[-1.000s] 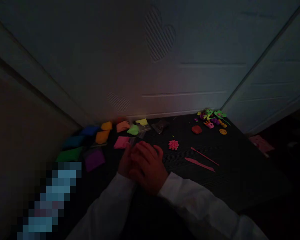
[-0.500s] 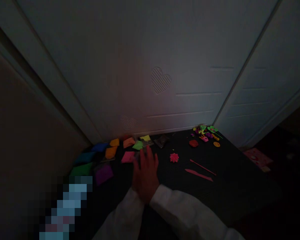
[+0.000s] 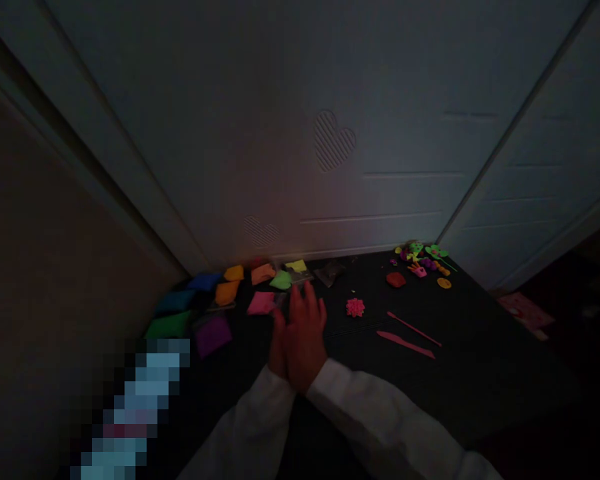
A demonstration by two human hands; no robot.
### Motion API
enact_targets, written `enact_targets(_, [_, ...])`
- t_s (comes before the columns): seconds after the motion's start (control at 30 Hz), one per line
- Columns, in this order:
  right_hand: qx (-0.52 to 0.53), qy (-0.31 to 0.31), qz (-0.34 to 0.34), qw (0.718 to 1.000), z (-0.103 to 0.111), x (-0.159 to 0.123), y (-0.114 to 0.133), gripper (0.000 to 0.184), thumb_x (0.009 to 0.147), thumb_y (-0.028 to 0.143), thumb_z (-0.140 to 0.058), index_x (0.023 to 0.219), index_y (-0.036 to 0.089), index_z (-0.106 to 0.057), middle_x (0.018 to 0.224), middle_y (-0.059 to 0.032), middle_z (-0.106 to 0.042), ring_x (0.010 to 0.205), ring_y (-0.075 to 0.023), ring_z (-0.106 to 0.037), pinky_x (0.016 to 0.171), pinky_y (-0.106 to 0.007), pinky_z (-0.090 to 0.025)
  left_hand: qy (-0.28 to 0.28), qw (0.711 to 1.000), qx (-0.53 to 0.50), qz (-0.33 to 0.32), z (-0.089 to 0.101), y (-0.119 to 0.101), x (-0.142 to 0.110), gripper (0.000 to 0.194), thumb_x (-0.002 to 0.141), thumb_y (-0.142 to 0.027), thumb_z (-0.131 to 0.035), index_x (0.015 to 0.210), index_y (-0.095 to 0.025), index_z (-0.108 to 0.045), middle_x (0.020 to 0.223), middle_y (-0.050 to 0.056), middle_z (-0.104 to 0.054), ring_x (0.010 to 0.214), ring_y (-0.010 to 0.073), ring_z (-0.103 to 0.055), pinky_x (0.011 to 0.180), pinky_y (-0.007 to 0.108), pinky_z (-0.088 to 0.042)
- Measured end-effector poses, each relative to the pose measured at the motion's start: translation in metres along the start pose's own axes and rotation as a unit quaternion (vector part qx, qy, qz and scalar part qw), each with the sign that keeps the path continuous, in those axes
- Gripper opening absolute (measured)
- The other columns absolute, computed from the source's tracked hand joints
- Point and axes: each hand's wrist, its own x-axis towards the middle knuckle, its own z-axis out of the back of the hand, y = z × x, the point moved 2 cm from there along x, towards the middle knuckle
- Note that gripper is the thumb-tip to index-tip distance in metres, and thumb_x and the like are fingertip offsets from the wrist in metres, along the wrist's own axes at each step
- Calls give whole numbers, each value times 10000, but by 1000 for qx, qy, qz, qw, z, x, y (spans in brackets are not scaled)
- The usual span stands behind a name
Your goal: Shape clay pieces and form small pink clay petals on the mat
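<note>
"Since it's so dim in here, can you make out the hands from your side?"

"Well enough. The right hand lies against the left hand, palm to palm as far as I can see, above the dark table. The right one's fingers are stretched out and slightly parted, pointing towards the white wall. Most of the left hand is hidden behind it."

"Are they gripping something?"

"I can't tell. Whatever may be between the palms is covered, and the left fingers are mostly out of sight too."

"What's closest to them?"

"That pink packet, just left of the fingers, with the light green packet and the yellow packet behind it. The pink flower-shaped piece sits to the right of the hands, near but apart."

"And further right?"

"A thin pink rod and a pink knife-shaped tool, side by side. Behind them I see a red lump, then a heap of small colourful pieces in the corner by the wall."

"Over on the left?"

"A purple packet nearest the hands, a green packet left of it, a blue packet and an orange packet further back."
</note>
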Motion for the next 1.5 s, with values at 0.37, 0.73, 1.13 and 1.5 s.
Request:
enact_targets(0.37, [87,-142,-63,984,25,33,-54,411,832,340,-271,1199,170,-344,1267,-114,-310,1197,-205,-251,961,-452,-202,90,985,-76,129,1,11,-2,558,705,-45,-380,1242,-180,-317,1178,73,-498,1072,168,-471,942,312,-333])
enact_targets(0.73, [200,-78,0,977,26,28,-57,229,791,243,-399,978,185,-518,1077,-83,-436,1047,-163,-409,924,-366,-322,-5,1000,3,21,21,-18,11,592,711,-22,-489,1246,-130,-259,1042,129,-562,977,159,-540,866,245,-414])
enact_targets(1.13, [99,115,175,973,28,8,-57,172,714,226,-530,875,219,-589,957,-31,-587,1018,-201,-437,883,-404,-316,126,977,93,146,35,-35,9,738,706,-65,-530,1269,-358,-153,1123,51,-508,860,115,-570,764,272,-427])
enact_targets(1.5, [127,130,126,975,38,12,-66,118,725,244,-526,826,195,-562,868,-53,-554,862,-174,-488,768,-345,-393,90,971,171,138,43,-26,19,219,669,-176,-610,881,-150,-562,848,49,-624,813,162,-590,757,316,-441])
